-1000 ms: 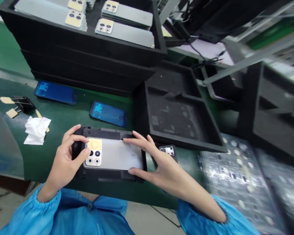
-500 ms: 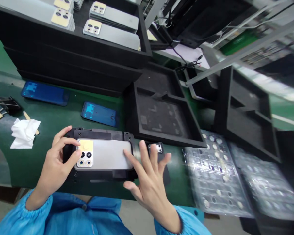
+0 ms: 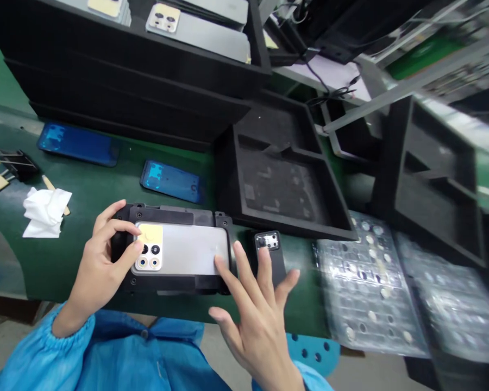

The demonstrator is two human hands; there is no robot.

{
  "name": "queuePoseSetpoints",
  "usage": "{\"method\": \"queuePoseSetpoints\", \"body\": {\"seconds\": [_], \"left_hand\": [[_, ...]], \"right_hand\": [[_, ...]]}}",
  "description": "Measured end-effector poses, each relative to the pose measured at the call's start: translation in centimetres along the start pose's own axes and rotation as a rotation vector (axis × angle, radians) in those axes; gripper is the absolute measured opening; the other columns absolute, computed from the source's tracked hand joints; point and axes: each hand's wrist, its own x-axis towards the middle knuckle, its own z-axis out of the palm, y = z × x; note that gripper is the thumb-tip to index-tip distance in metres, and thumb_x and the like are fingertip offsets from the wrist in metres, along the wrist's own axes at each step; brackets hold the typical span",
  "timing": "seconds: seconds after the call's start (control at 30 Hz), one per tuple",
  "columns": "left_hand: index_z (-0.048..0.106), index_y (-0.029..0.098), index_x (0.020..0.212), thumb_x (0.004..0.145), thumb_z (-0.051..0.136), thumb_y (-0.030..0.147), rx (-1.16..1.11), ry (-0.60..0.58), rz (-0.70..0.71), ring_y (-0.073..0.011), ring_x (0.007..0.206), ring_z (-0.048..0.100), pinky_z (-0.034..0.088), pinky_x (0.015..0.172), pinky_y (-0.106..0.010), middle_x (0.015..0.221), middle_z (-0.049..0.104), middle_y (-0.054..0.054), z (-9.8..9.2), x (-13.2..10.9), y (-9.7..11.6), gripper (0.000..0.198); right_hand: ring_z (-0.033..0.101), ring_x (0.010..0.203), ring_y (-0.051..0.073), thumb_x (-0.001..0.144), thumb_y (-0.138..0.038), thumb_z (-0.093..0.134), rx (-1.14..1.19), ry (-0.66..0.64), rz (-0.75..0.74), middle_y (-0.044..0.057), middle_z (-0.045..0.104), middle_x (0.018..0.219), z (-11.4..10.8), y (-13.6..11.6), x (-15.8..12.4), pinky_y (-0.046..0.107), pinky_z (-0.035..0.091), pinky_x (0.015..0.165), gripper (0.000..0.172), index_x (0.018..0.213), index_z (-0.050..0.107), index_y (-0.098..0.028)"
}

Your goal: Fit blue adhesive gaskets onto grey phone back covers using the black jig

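Phone panel (image 3: pixel 193 251), silver, lies flat in a black fixture (image 3: pixel 171 216) on the desk (image 3: pixel 100 187), between left hand (image 3: pixel 100 266) and right hand (image 3: pixel 255 315). The left hand grips the fixture's end, thumb and forefinger at the camera block (image 3: pixel 150 248). The right hand spreads wide, holding nothing, its forefinger tip over the panel's opposite end and its other fingers partly hiding a dark phone back (image 3: pixel 277 266). Clear plastic sheets (image 3: pixel 367 296) lie farther right of that hand; a white tissue (image 3: pixel 46 212) sits left of the left hand

Nothing legible: no text, label, brand, number or sign could be read (the far right of the view was blurred).
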Motion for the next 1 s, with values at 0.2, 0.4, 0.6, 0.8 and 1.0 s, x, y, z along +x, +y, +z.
{"method": "queuePoseSetpoints", "body": {"seconds": [0.2, 0.4, 0.6, 0.8, 1.0], "left_hand": [[0.067, 0.023, 0.089, 0.084, 0.073, 0.033, -0.008, 0.009, -0.007, -0.0297, 0.143, 0.048, 0.045, 0.11, -0.04, 0.153, 0.049, -0.011, 0.1, 0.0, 0.2, 0.012], [0.068, 0.023, 0.09, 0.084, 0.074, 0.035, -0.035, 0.01, -0.018, -0.0341, 0.14, 0.05, 0.04, 0.115, -0.049, 0.155, 0.047, -0.011, 0.0, 0.0, -0.1, 0.015], [0.067, 0.023, 0.093, 0.083, 0.074, 0.037, -0.026, 0.023, -0.02, -0.0349, 0.139, 0.051, 0.045, 0.109, -0.047, 0.158, 0.044, -0.011, -0.2, 0.2, -0.3, 0.019], [0.067, 0.023, 0.092, 0.083, 0.074, 0.038, -0.021, 0.028, -0.004, -0.0342, 0.142, 0.048, 0.043, 0.111, -0.045, 0.157, 0.046, -0.012, -0.2, 0.4, -0.4, 0.019], [0.066, 0.023, 0.093, 0.081, 0.076, 0.037, -0.039, 0.048, 0.003, -0.0323, 0.143, 0.048, 0.046, 0.108, -0.04, 0.158, 0.045, -0.011, -0.1, 0.5, -0.3, 0.021]], "right_hand": [[-0.007, 0.16, 0.029, 0.105, -0.061, 0.022, 0.084, 0.003, -0.142, 0.021, 0.057, 0.15, 0.1, -3.4, 1.8, 0.059, -0.011, 0.125, 0.076, 0.141, 0.056, -0.004], [-0.001, 0.161, 0.027, 0.107, -0.056, 0.019, 0.089, 0.068, -0.092, 0.016, 0.062, 0.147, 1.7, -5.6, 5.0, 0.058, -0.011, 0.126, 0.071, 0.127, 0.067, -0.007], [0.039, 0.15, 0.042, 0.104, -0.06, 0.034, 0.127, 0.023, 0.045, 0.019, 0.047, 0.159, 1.9, -3.6, 6.9, 0.076, 0.008, 0.119, 0.058, 0.132, 0.066, -0.021], [0.033, 0.151, 0.048, 0.109, -0.043, 0.032, 0.053, 0.037, 0.219, 0.022, 0.047, 0.158, 1.5, -0.3, 4.9, 0.087, 0.019, 0.108, 0.048, 0.134, 0.067, -0.022], [0.026, 0.154, 0.046, 0.108, -0.039, 0.038, 0.016, 0.079, 0.259, 0.02, 0.044, 0.161, 1.7, 0.3, 2.8, 0.086, 0.015, 0.111, 0.042, 0.135, 0.065, -0.023]]}}
